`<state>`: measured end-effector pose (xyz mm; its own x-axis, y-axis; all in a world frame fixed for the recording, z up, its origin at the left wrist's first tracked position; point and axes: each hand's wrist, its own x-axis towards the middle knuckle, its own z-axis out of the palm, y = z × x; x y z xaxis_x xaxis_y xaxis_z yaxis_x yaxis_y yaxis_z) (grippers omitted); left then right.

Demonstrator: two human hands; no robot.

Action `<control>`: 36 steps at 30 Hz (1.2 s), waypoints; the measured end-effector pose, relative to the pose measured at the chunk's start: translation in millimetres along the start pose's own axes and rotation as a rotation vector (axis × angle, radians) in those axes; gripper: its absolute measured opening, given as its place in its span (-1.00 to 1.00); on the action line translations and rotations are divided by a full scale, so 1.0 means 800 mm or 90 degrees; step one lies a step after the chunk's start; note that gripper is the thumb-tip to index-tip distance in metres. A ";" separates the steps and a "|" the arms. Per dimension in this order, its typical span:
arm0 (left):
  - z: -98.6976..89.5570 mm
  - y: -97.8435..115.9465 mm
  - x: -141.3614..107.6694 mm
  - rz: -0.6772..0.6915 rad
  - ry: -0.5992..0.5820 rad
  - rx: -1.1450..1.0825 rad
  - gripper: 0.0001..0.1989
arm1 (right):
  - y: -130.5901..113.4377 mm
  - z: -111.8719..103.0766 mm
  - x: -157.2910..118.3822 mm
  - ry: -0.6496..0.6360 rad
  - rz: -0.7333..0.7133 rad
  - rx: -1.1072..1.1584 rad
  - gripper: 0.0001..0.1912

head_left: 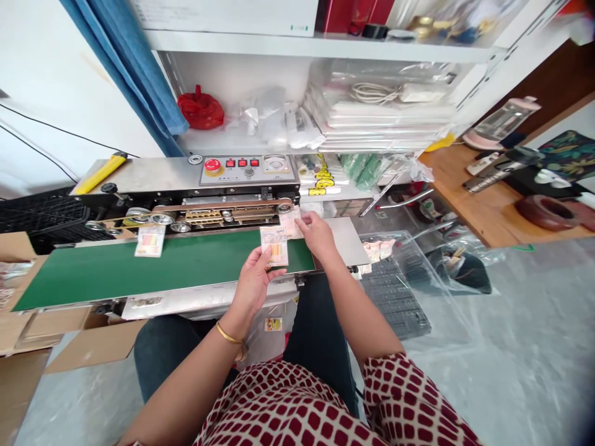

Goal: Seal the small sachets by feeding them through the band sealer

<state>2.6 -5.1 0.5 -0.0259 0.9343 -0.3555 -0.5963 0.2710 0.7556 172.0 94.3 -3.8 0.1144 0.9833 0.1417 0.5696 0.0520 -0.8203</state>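
Labelled plastic sachet (pixel 274 246) gripped in left hand (pixel 253 282), held over green conveyor belt (pixel 162 272) of band sealer (pixel 186 186). Right hand (pixel 317 235) pinches second sachet (pixel 290 222) at belt's far edge, beside sealing rollers. Third sachet (pixel 150 240) lies on belt, well apart from hands. Clear plastic bin (pixel 432 291) right of machine holds more sachets (pixel 379 249); open cardboard box (pixel 93 341) at left holds packets (pixel 13 269), mostly hidden.

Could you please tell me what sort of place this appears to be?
It looks like a small packing workshop: a band sealer with a green conveyor, a packet in the left hand, and stacked plastic bags on a shelf.
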 end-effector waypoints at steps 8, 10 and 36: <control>0.017 -0.006 0.000 0.053 -0.042 0.041 -0.72 | -0.021 -0.011 -0.091 -0.231 -0.002 0.307 -0.67; 0.018 -0.007 -0.004 0.058 -0.046 0.070 -0.67 | -0.008 -0.019 -0.084 -0.181 0.095 0.325 -0.67; 0.034 -0.081 -0.047 -0.049 -0.180 0.350 -0.74 | 0.353 -0.298 -0.085 0.569 0.343 -0.202 -0.61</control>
<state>63.7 -51.8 -20.2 0.2585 0.9124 -0.3174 -0.0851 0.3488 0.9333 519.4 0.4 -113.2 0.8891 0.3745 0.2630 0.4365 -0.5216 -0.7330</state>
